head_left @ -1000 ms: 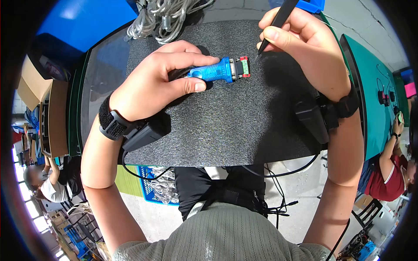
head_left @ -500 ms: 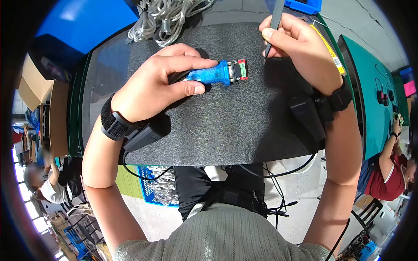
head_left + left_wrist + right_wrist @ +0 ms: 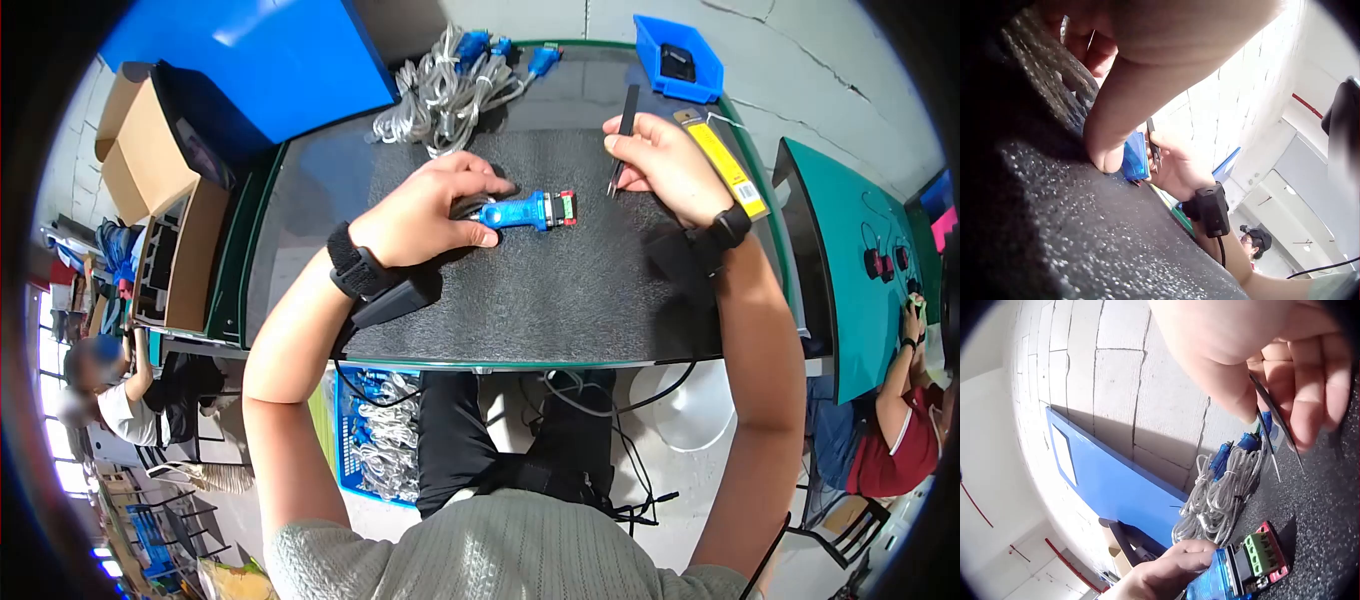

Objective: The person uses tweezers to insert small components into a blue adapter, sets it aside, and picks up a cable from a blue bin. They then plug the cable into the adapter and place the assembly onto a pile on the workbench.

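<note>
My left hand (image 3: 425,210) grips a translucent blue serial connector (image 3: 512,214) between thumb and fingers, low over the black mat. A small red board with a green terminal block (image 3: 1261,553) is plugged onto its metal end, which faces right. Grey cable (image 3: 1054,62) runs back under the left palm. My right hand (image 3: 668,165) holds black tweezers (image 3: 626,130) between thumb and fingers, to the right of the terminal block. The tweezers' two tips point down and stand slightly apart, with nothing between them, as the right wrist view shows.
Coiled grey cables with blue connectors (image 3: 445,95) lie at the mat's back edge. A blue bin (image 3: 650,45) with a black item stands back right, a yellow package (image 3: 722,160) beside the right hand. An open cardboard box (image 3: 197,250) is at left; a basket of cables (image 3: 350,455) sits below the table.
The head view has shifted, bringing more of the table's back into sight. The right hand and tweezers have drawn a little away from the terminal block. The left hand keeps holding the connector.
</note>
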Demonstrator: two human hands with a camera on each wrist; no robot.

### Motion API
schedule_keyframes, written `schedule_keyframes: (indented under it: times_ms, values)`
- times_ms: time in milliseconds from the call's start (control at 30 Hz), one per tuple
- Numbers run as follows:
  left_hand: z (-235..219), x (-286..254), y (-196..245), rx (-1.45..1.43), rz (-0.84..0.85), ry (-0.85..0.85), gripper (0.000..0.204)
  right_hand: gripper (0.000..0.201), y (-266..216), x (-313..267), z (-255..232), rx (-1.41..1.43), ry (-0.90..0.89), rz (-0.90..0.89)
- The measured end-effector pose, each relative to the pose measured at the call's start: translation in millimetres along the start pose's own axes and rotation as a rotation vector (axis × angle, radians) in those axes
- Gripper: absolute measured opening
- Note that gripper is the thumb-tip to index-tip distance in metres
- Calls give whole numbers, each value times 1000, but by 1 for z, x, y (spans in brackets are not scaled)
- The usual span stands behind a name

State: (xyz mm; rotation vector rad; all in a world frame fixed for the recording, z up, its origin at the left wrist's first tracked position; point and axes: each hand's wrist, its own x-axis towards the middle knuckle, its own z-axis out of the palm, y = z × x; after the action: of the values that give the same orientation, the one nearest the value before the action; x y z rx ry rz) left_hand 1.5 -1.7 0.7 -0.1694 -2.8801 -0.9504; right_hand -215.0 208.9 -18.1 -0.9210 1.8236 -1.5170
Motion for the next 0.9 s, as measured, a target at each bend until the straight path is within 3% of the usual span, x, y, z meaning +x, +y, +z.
schedule_keyframes:
  times_ms: [367, 400, 433, 500, 633, 733, 833, 900]
  values:
    - [-9, 0, 11, -31, -17, 125, 38, 32, 9, 13, -6, -21, 58, -29]
    - [-16, -1, 12, -155, -156, 102, 40, 28, 4, 12, -6, -38, 35, 10]
    - [-21, -4, 16, -365, -264, 150, 41, 28, 4, 13, -7, -35, 33, 0]
    - [-44, -8, 26, -458, -357, 202, 41, 28, 8, 15, -8, -12, 20, -18]
    - [-93, -1, 36, -478, -350, 486, 43, 28, 8, 16, -9, -28, 17, -38]
    - [-131, 27, 30, -279, -372, 586, 47, 30, 14, 21, -10, 41, 37, -74]
    - [-159, 66, 0, -130, -474, 517, 35, 29, 13, 19, -10, 32, 22, -89]
    - [-167, 95, -47, -77, -562, 505, 41, 29, 14, 19, -9, 67, 17, -101]
